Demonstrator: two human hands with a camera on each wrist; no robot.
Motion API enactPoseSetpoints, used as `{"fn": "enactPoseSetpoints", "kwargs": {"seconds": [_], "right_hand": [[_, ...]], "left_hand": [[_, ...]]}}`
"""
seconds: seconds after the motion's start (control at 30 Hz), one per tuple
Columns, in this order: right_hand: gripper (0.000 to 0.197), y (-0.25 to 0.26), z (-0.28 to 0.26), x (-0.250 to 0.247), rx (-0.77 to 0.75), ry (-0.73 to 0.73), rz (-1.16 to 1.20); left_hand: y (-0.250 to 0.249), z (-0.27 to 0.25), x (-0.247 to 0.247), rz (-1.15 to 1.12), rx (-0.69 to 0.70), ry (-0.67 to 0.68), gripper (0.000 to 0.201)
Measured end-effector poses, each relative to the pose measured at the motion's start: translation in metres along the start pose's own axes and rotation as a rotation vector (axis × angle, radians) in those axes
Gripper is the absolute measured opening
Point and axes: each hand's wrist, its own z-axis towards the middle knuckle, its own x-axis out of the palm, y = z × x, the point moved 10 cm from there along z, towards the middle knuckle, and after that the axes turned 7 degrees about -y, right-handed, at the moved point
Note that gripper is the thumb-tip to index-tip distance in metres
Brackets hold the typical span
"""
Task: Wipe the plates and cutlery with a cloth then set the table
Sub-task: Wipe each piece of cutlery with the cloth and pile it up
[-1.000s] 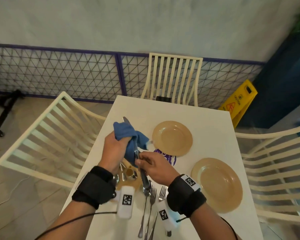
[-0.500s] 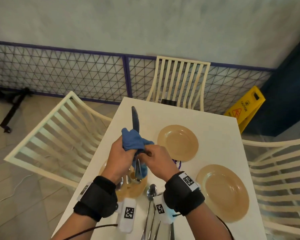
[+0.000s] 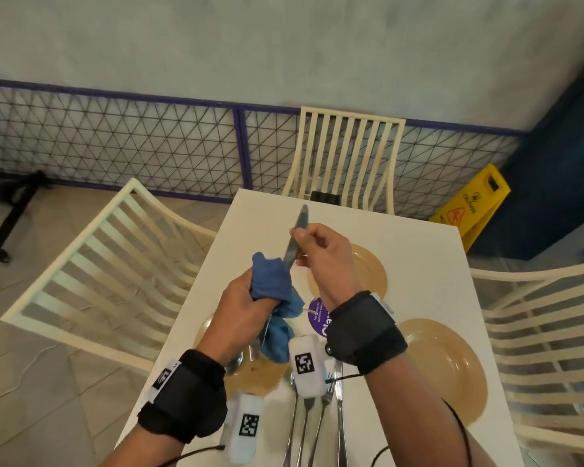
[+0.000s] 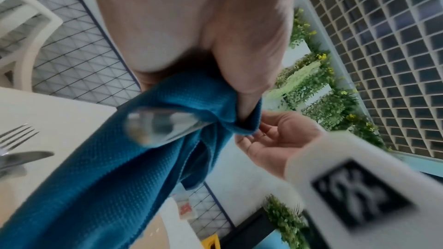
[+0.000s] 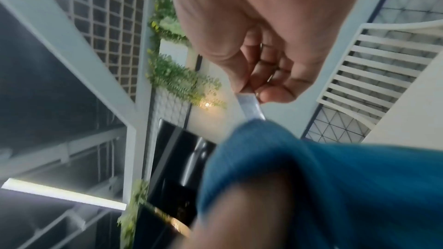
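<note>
A table knife [image 3: 297, 232] stands blade up over the white table [image 3: 418, 251]. My left hand [image 3: 250, 294] grips a blue cloth [image 3: 272, 278] wrapped around the knife's lower part. The handle end [image 4: 163, 126] pokes out of the cloth [image 4: 107, 168] in the left wrist view. Above the cloth, my right hand [image 3: 300, 244] pinches the blade [image 5: 250, 105] between thumb and fingers. One tan plate [image 3: 371, 274] lies partly behind the right hand, a second plate [image 3: 452, 369] at the right. A third plate [image 3: 260, 375] lies below my left wrist, with cutlery on it.
Spoons, forks and a knife [image 3: 305, 416] lie side by side at the table's near edge. A purple round sticker [image 3: 317, 315] marks the table's middle. Cream slatted chairs stand left [image 3: 108, 264], far [image 3: 348, 156] and right [image 3: 547, 332]. A yellow caution sign [image 3: 472, 203] stands beyond.
My right hand has left the knife's lower part and moved up to pinch the blade above the cloth. The cloth and left hand now sit lower on the knife.
</note>
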Motion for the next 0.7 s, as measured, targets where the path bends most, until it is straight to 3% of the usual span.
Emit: {"fn": "enactPoseSetpoints", "kwargs": {"seconds": [0.13, 0.33, 0.43, 0.53, 0.63, 0.7], "right_hand": [[0.017, -0.013, 0.01, -0.027, 0.11, -0.134, 0.12], [0.018, -0.03, -0.008, -0.011, 0.146, -0.064, 0.091], [0.018, -0.021, 0.011, -0.044, 0.169, -0.151, 0.194], [0.017, -0.028, 0.012, -0.068, 0.186, -0.196, 0.23], [0.018, -0.047, -0.002, -0.073, 0.22, -0.198, 0.213], [0.018, -0.051, -0.007, -0.087, 0.249, -0.214, 0.21]], "left_hand": [[0.025, -0.02, 0.009, 0.067, -0.074, 0.121, 0.013], [0.029, -0.009, 0.012, 0.021, -0.127, 0.063, 0.006], [0.038, -0.022, 0.03, -0.04, -0.212, 0.172, 0.008], [0.029, -0.027, 0.035, 0.06, -0.103, 0.197, 0.002], [0.023, -0.026, 0.039, 0.114, -0.066, 0.145, 0.008], [0.021, -0.032, 0.053, 0.088, -0.078, 0.191, 0.011]]}}
